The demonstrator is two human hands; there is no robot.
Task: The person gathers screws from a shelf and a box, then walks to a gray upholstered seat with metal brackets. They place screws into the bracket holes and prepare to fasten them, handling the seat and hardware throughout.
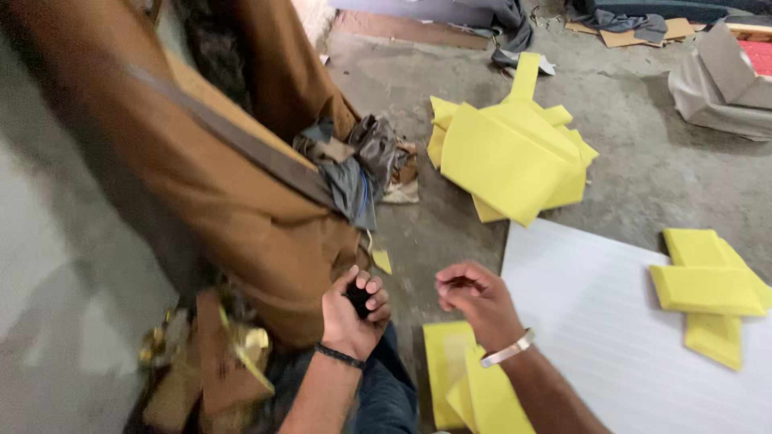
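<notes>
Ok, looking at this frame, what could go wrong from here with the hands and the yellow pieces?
1. The left hand is closed around a small dark object, mostly hidden by the fingers; it could slip out unnoticed onto the cluttered concrete floor.
2. The brown fabric hangs right against that hand and could snag or cover it.
3. The right hand hovers over yellow foam pieces at the white sheet edge; a nudge might scatter them.

I have one view only: head-worn camera, looking steeply down and forward, close above my left hand (354, 317) and right hand (476, 301), reaching across the grey concrete floor (643, 169) beyond.
</notes>
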